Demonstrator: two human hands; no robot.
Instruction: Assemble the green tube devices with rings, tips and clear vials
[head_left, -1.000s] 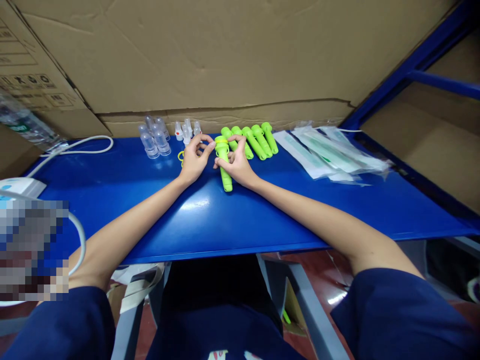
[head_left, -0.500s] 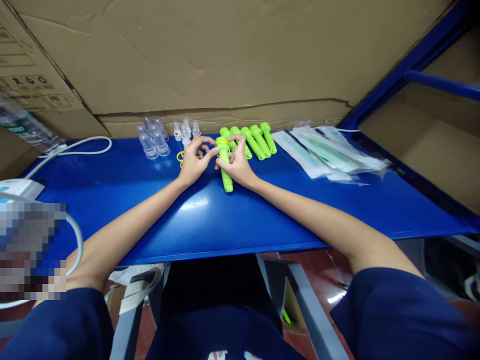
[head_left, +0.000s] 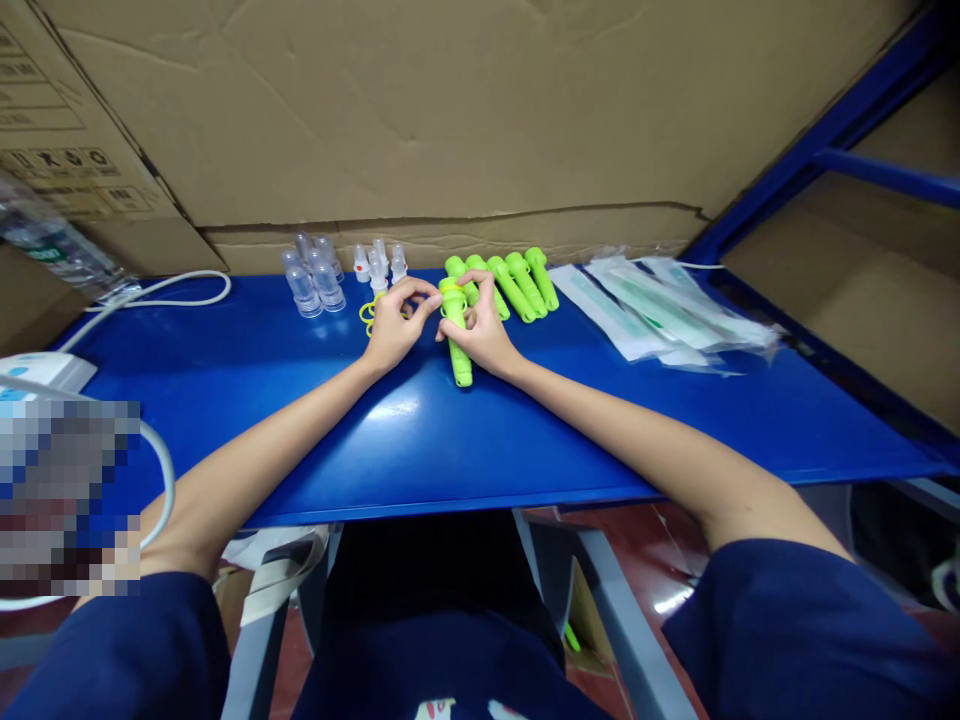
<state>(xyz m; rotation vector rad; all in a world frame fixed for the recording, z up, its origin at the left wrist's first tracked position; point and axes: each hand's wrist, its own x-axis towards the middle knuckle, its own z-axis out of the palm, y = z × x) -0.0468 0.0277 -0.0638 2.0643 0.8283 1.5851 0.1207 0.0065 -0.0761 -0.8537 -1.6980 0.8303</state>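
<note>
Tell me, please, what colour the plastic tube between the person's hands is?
Bright lime green plastic tube, with a yellow ring near its top; the head view shows it best.

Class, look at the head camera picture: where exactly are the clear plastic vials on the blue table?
The clear plastic vials stand at the back of the blue table, left of the left hand, close to the cardboard wall.

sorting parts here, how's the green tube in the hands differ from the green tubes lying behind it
The held tube lies alone nearer the person, gripped by the left hand and right hand; the row of tubes lies side by side, untouched. The held tube points towards the person; the row slants. Both are bright green and the same shape.
</note>
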